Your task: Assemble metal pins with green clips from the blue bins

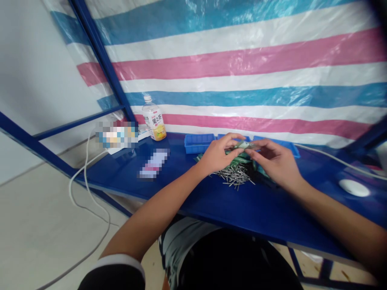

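Note:
My left hand [218, 154] and my right hand [274, 159] meet above the blue table, fingers pinched on a small, pale green plastic packet [242, 144] between them. Its contents are too small to make out. Directly beneath lies a heap of thin, silvery metal pins [234, 176], loose and pointing every way. Green packets [237, 160] lie at the far side of that heap, partly hidden by my hands. Some dark material beside the pins, under my right hand, is hard to identify.
Blue plastic bins [199, 144] stand in a row behind my hands. A labelled drink bottle [154, 119] is upright at the back left, near two blurred-out items. A white oval object [354, 187] sits at right. White cables [86, 173] hang off the left edge.

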Motion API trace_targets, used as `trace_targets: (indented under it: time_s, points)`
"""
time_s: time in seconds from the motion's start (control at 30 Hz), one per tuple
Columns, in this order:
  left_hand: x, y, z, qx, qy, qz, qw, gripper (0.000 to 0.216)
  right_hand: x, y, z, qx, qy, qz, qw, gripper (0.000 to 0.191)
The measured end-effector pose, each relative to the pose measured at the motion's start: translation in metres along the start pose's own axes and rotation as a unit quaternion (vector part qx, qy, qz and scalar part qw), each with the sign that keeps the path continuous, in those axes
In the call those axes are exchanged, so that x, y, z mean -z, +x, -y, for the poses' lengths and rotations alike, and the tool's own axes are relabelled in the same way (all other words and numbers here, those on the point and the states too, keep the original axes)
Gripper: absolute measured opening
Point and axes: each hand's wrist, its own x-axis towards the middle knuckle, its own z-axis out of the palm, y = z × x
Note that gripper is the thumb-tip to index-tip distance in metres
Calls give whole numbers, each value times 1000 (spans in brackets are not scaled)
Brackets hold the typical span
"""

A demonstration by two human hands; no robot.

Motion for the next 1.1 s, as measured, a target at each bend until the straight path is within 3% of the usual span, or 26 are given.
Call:
trace_targets:
  time_s: [0.23, 0.47, 0.57, 0.7, 0.8, 0.93, 1.1]
  points:
    - [-1, 2, 10, 8, 28, -32, 999, 30, -1, -3, 3, -8, -5, -17, 1000, 28]
    - [5, 5, 6, -5, 69, -15, 997, 15, -1, -4, 3, 45, -35, 17, 998, 27]
    - [13, 5, 6, -51, 149, -30, 987, 19, 2, -4, 6, 83, -98, 14, 992, 25]
    - [35, 5, 10, -117, 306, -46, 944, 31, 6, -3, 8, 118, -199, 28, 972, 25]
    - [53, 3, 18, -83, 400, -65, 911, 37, 7, -2, 5, 148, -235, 64, 959, 21]
    - [65, -3, 39, 22, 463, -65, 883, 28, 6, -1, -3, 172, -232, 120, 950, 18]
    - [63, -7, 49, 104, 468, -11, 877, 59, 4, 0, -10, 187, -259, 168, 933, 19]
